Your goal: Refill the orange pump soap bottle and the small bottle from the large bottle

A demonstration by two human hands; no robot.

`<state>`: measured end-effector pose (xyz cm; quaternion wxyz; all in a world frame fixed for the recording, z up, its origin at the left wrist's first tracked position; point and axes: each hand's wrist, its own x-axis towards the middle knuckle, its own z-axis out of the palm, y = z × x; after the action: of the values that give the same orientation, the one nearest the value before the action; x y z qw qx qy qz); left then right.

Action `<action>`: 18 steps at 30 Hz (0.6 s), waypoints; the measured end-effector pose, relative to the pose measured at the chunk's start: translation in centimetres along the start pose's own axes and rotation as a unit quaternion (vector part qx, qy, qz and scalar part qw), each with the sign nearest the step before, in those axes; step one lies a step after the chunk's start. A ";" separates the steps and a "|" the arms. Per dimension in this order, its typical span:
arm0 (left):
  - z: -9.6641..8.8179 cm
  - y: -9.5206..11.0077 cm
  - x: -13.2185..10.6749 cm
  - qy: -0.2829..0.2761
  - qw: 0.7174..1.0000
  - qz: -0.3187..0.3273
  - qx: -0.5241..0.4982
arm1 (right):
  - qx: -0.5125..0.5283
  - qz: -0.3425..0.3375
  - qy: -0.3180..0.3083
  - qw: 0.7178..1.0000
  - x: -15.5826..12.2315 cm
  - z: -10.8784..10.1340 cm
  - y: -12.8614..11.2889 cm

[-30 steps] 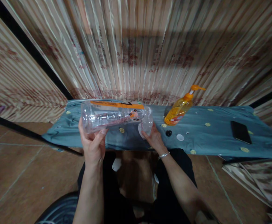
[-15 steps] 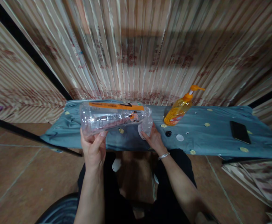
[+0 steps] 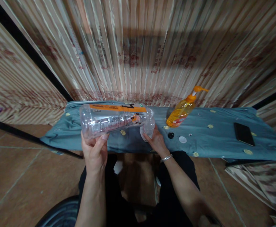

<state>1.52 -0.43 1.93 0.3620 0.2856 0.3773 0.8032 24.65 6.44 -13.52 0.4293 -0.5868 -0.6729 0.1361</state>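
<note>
A large clear plastic bottle (image 3: 114,118) with an orange label lies nearly level above the table, its neck pointing right and slightly down. My left hand (image 3: 94,151) is wrapped round its base end from below. In my right hand (image 3: 155,140) is a small clear plastic funnel (image 3: 148,126), tilted at the bottle's mouth; the fingers partly hide it, and I cannot tell whether the two touch. No liquid can be made out in the bottle. Right of my right hand, a black cap (image 3: 171,135) and a white disc (image 3: 182,139) lie on the cloth.
A pump bottle of orange liquid (image 3: 182,110) stands behind the cap. A dark phone (image 3: 244,134) lies at the right on the blue tablecloth (image 3: 213,138). Pleated curtains (image 3: 140,47) hang behind, with black bars (image 3: 33,52) at the sides.
The base end of the bottle has shifted very slightly left. Otherwise both hands keep the same hold, and the things on the table stay put.
</note>
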 end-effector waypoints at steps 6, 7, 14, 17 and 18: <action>0.1 0.1 0.0 0.000 1.000 0.004 0.006 | -0.005 0.018 -0.012 1.000 0.1 -0.1 -0.1; 0.1 0.1 0.0 -0.001 1.000 0.004 0.007 | -0.007 0.021 -0.013 1.000 0.1 -0.1 -0.1; 0.0 0.0 0.0 -0.001 1.000 -0.003 0.002 | -0.013 0.018 -0.019 1.000 0.0 -0.2 -0.2; -0.1 0.0 -0.1 -0.002 1.000 -0.004 0.006 | -0.009 0.012 -0.019 1.000 0.0 -0.2 -0.1; -0.1 0.1 -0.1 -0.003 1.000 -0.002 0.008 | -0.007 0.010 -0.019 1.000 0.1 -0.2 -0.1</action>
<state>1.48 -0.53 1.92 0.3625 0.2902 0.3835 0.7983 24.74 6.39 -13.29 0.4107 -0.5938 -0.6762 0.1467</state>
